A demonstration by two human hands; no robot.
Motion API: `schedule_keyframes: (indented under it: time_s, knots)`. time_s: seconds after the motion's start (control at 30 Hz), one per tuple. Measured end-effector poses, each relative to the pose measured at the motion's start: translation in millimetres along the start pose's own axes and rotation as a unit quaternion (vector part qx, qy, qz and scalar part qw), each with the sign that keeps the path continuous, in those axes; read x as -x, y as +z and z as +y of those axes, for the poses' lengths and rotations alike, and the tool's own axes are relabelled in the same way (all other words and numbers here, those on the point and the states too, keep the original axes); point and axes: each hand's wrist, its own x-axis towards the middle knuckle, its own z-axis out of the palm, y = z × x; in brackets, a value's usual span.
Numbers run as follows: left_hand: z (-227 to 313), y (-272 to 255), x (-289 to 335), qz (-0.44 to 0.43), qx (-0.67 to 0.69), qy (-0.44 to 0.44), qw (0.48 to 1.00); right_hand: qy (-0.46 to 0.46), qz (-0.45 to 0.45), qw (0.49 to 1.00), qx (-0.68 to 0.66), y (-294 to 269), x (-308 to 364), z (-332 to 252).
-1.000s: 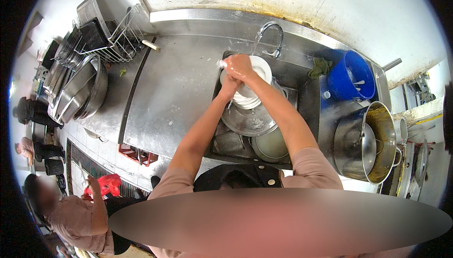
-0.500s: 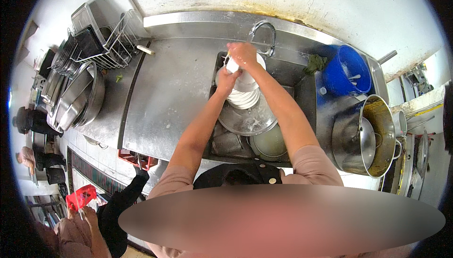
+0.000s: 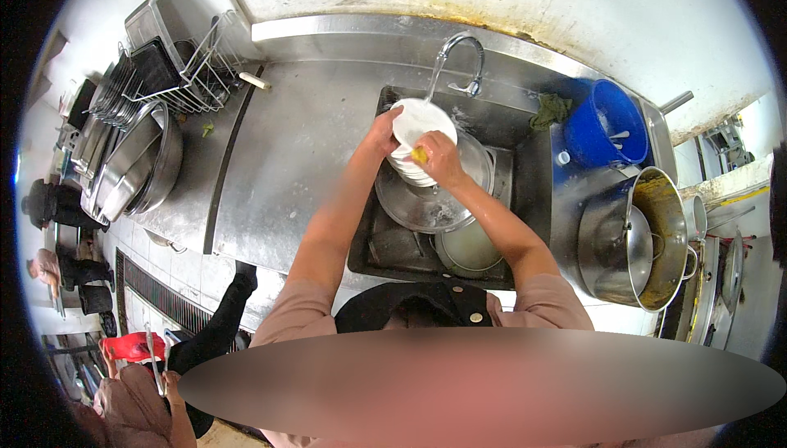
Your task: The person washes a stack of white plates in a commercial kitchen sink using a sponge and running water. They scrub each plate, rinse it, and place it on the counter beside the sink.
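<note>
My left hand (image 3: 384,133) grips the left rim of a round white plate (image 3: 420,118) over the sink (image 3: 525,194). My right hand (image 3: 443,158), closed around a yellow sponge (image 3: 420,155), works at the plate's near edge. Water runs from the curved faucet (image 3: 464,56) toward the plate's far side. Below it, a stack of white plates (image 3: 416,176) sits in a wide round metal pan (image 3: 434,214). A round pot (image 3: 469,249) with cloudy liquid stands in the sink nearer to me.
Right of the sink are a dark green scrub cloth (image 3: 550,111), a blue bucket (image 3: 605,124) and a large metal pot (image 3: 611,243). A steel counter (image 3: 295,153) extends left to metal bowls (image 3: 139,169) and a wire rack (image 3: 197,79). Another person (image 3: 139,407) holds tongs behind, at left.
Both hands have come down from near the faucet toward me. The white plate now lies flatter, its face showing, and the sponge is at its near edge. The red crate below the counter is out of sight.
</note>
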Motion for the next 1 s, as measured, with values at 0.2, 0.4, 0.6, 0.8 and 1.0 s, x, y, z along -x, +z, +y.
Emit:
schedule_keyframes:
  time_s: [0.2, 0.4, 0.6, 0.8, 1.0]
  knots:
    - [-38.6, -1.4, -1.8, 0.047, 0.004, 0.106, 0.993, 0.08, 0.005, 0.986, 0.146, 17.7, -53.8, 12.1]
    - [-48.0, -10.5, 18.4, 0.061, 0.016, 0.1, 0.993, 0.182, -0.265, 0.935, 0.153, 30.1, -111.4, 35.4]
    - [-38.3, -20.2, 8.8, 0.114, -0.223, 0.212, 0.945, -0.141, -0.146, 0.977, 0.068, 36.4, -116.1, 34.2]
    - [-33.7, -20.5, 0.8, 0.136, -0.149, 0.21, 0.957, 0.431, -0.074, 0.877, -0.2, 22.0, -62.8, 96.5]
    - [1.7, 18.1, -22.5, 0.159, -0.728, 0.266, 0.611, 0.593, 0.192, 0.621, -0.476, 31.1, 30.0, 67.4]
